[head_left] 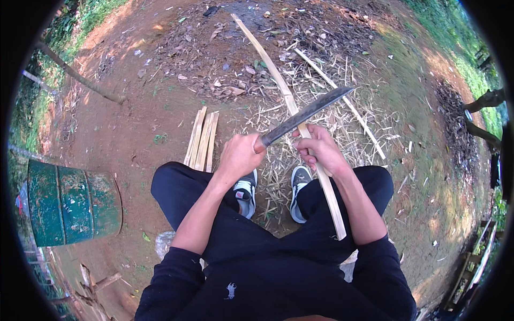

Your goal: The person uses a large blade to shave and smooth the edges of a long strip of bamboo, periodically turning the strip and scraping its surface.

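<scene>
My left hand [240,158] is closed round the handle of a machete [312,109], whose dark blade slants up to the right. The blade crosses over a long pale bamboo strip [272,68]; whether its edge touches the strip cannot be told. Fingers of my right hand [320,150] grip that strip just below the blade. The strip's far end reaches out over the dirt, and its near end [335,216] comes back over my right thigh. Thin shavings [276,184] lie scattered beneath, between and beyond my shoes.
Several cut strips [202,140] lie together left of my feet. A longer thin strip [348,104] rests on the shavings at the right. A green metal drum [75,203] stands at the left. Dry leaves [214,69] cover the ground ahead, and branches [96,283] lie at lower left.
</scene>
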The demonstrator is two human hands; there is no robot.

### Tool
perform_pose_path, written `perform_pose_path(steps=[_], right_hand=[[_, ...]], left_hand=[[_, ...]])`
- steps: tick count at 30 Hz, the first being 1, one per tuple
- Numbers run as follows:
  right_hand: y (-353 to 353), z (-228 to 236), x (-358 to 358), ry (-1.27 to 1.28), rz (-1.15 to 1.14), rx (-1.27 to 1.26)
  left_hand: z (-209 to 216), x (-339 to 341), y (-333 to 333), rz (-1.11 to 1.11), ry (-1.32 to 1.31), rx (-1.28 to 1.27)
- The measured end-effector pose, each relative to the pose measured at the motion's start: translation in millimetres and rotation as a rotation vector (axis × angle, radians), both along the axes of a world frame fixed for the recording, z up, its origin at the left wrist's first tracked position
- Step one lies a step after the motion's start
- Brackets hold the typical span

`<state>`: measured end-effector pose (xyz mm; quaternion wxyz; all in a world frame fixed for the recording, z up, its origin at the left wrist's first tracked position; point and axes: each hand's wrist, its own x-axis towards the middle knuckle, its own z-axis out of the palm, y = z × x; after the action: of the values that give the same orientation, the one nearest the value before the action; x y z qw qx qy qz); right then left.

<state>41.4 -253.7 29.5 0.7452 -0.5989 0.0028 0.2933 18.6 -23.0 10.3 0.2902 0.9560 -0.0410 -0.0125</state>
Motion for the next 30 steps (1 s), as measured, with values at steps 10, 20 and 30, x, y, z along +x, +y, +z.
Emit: perform_pose_path(steps=[10, 20, 30], right_hand=[[-1.9, 3.4, -10.9, -0.047, 0.016, -0.123], [2.4, 7.0, -13.6, 0.065, 0.100, -0.009], [6.3, 18.8, -18.4, 0.083, 0.076, 0.008]], left_hand=[[-16.7, 2.1, -9.7, -0.041, -0.126, 0.112], [-14.2, 15.8, 6.7, 0.069, -0.090, 0.047], [-21.8, 38.9, 17.8, 0.115, -0.193, 0.040]])
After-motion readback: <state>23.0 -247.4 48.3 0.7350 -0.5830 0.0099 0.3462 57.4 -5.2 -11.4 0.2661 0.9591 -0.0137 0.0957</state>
